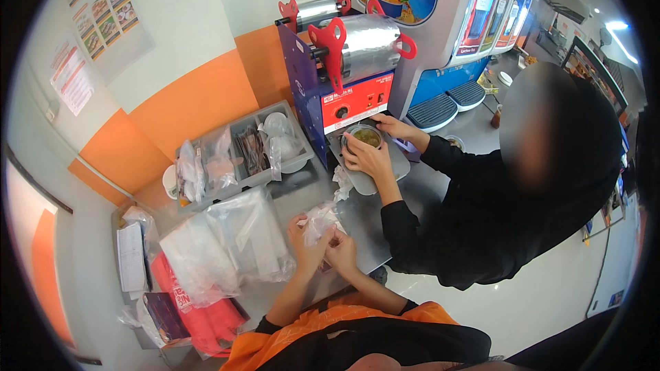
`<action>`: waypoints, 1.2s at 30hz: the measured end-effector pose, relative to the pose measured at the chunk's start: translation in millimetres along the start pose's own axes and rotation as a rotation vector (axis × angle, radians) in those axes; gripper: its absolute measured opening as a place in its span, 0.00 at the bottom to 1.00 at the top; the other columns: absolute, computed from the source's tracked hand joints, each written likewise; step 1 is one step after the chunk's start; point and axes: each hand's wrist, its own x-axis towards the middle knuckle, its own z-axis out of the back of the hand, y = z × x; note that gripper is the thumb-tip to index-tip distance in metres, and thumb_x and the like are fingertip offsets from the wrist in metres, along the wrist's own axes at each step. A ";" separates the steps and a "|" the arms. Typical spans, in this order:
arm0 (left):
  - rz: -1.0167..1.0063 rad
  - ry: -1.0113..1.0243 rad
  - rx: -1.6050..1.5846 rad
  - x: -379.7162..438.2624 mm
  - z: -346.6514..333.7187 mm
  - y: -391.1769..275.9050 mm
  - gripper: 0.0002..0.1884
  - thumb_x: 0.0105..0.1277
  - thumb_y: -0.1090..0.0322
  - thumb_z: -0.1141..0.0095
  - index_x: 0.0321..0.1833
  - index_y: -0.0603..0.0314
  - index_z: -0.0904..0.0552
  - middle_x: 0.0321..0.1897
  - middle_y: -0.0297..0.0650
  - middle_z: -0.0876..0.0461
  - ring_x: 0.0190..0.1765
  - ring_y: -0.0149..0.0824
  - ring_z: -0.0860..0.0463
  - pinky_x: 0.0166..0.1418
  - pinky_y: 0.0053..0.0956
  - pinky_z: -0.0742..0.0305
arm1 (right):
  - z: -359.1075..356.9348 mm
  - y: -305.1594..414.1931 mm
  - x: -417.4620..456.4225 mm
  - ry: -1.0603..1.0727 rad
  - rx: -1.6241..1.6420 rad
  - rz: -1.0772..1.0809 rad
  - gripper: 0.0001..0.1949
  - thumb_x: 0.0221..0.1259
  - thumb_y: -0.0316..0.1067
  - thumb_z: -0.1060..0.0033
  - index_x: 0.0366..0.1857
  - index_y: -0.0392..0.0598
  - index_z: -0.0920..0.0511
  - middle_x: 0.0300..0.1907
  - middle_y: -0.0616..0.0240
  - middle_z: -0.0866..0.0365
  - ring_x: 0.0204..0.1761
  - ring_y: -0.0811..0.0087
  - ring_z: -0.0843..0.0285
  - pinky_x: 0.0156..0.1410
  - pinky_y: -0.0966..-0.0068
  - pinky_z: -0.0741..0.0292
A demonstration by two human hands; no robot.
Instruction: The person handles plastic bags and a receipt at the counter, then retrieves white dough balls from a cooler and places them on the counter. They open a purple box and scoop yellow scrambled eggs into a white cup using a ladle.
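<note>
Over the front part of the steel counter [368, 234], both my hands are gathered around a small clear plastic bag [320, 220]. My left hand [308, 247] grips the bag from its left side, thumb and fingers pinched on the film. Close beside it, my right hand [341, 253] has its fingers bent at the bag's lower right edge; what lies between those fingers is too small to make out. Something white and dark shows within or behind the bag, but I cannot tell what. To the left are stacks of clear plastic bags [250, 234].
A co-worker in black holds a cup [367, 136] at a cup sealing machine [356, 100]. Behind my hands sits a grey divided tray [247, 178] of wrapped items and lids. Red bags [198, 314] lie at left. A drink dispenser [435, 87] stands beyond, near crumpled tissue [341, 185].
</note>
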 end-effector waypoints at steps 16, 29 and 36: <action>0.261 0.221 -0.500 11.3 19.3 2.6 0.11 0.65 0.65 0.43 0.43 0.66 0.20 0.35 0.39 0.17 0.41 0.31 0.20 0.44 0.23 0.25 | 16.1 15.9 5.4 0.118 -0.256 0.351 0.06 0.53 0.32 0.37 0.28 0.47 0.25 0.26 0.63 0.20 0.24 0.61 0.21 0.30 0.69 0.27; 0.599 0.436 -0.680 21.6 34.0 19.3 0.18 0.62 0.63 0.39 0.52 0.65 0.21 0.44 0.42 0.17 0.49 0.35 0.19 0.49 0.28 0.23 | 10.8 14.6 6.3 0.128 0.553 -0.092 0.03 0.58 0.27 0.38 0.33 0.41 0.19 0.26 0.70 0.19 0.21 0.84 0.26 0.25 0.87 0.31; 0.546 0.467 -0.667 21.2 34.1 20.5 0.18 0.62 0.63 0.39 0.52 0.65 0.21 0.44 0.41 0.17 0.48 0.34 0.18 0.49 0.27 0.23 | 12.3 7.4 14.9 0.234 0.562 -0.086 0.02 0.58 0.26 0.40 0.31 0.39 0.20 0.25 0.68 0.19 0.24 0.83 0.24 0.25 0.85 0.30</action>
